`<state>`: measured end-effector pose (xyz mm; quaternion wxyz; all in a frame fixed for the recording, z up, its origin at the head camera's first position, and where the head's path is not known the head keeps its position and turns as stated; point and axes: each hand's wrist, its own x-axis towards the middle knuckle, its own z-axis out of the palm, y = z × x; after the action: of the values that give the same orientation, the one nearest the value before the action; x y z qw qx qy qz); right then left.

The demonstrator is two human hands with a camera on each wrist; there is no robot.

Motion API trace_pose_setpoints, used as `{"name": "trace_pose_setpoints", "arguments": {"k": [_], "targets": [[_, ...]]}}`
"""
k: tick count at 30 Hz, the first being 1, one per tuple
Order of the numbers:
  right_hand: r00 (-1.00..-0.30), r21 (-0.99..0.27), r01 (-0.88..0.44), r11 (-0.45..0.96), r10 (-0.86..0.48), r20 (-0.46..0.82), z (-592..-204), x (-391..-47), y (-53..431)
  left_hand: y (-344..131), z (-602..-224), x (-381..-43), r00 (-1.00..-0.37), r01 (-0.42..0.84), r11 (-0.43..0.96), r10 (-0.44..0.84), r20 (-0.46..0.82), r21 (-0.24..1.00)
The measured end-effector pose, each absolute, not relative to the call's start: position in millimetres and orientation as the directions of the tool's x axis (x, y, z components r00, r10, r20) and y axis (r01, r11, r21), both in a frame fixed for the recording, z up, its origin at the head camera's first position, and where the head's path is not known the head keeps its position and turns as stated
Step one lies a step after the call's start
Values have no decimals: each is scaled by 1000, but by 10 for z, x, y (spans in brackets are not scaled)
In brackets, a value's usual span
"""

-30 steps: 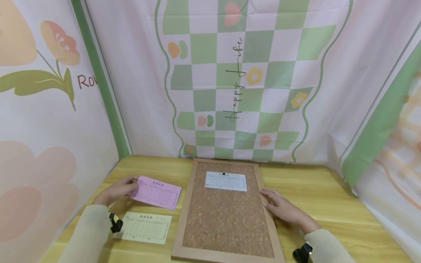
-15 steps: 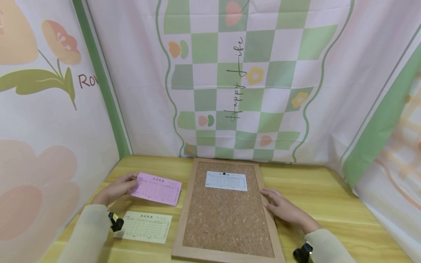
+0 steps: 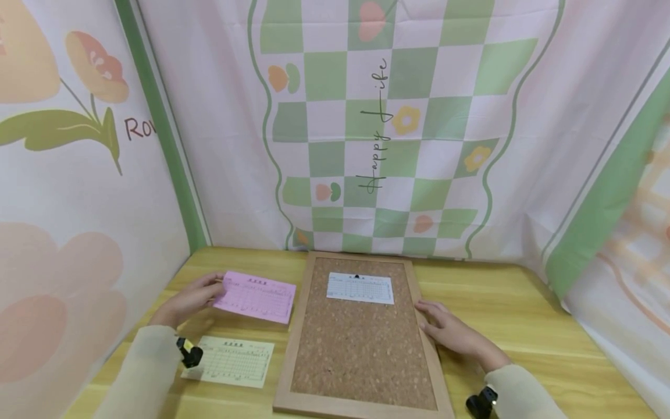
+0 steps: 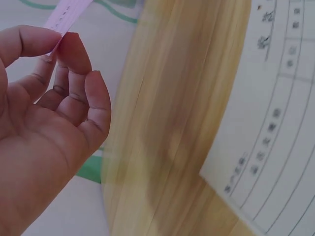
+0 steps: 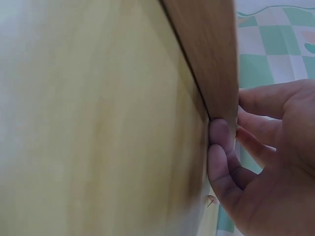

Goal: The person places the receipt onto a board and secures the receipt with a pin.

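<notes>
Fingertips of the left hand pinch a pink printed form by its left edge, lower left of the view, presumably to leave its print uncovered. At lower right, the right hand rests with relaxed fingers against the wood-framed corkboard, likely steadying it; a black fastener holds a white form there, and a yellow form lies below the pink one.

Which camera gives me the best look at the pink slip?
The head view: the pink slip shows nearly whole there, printed face visible, with the left hand covering only one end. The left wrist view shows just a narrow strip, pinched and cut off by the picture's edge. The right wrist view shows none.
</notes>
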<state>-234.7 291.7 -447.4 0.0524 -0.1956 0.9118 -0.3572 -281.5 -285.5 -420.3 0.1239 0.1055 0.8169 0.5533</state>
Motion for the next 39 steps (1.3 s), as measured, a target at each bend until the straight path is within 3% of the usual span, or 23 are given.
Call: {"name": "trace_pose_setpoints", "arguments": {"k": [19,39], "targets": [[-924,-551,-348,759,-378,63,-4378,-2391,2872,-2459,-4256,-2856,-931,50,272,361,-54,961],[-927,-505,-354,788,-368,75,-4297,-2392,2808,-1912,-4307,-2888,-916,70,144,401,6,987]]}}
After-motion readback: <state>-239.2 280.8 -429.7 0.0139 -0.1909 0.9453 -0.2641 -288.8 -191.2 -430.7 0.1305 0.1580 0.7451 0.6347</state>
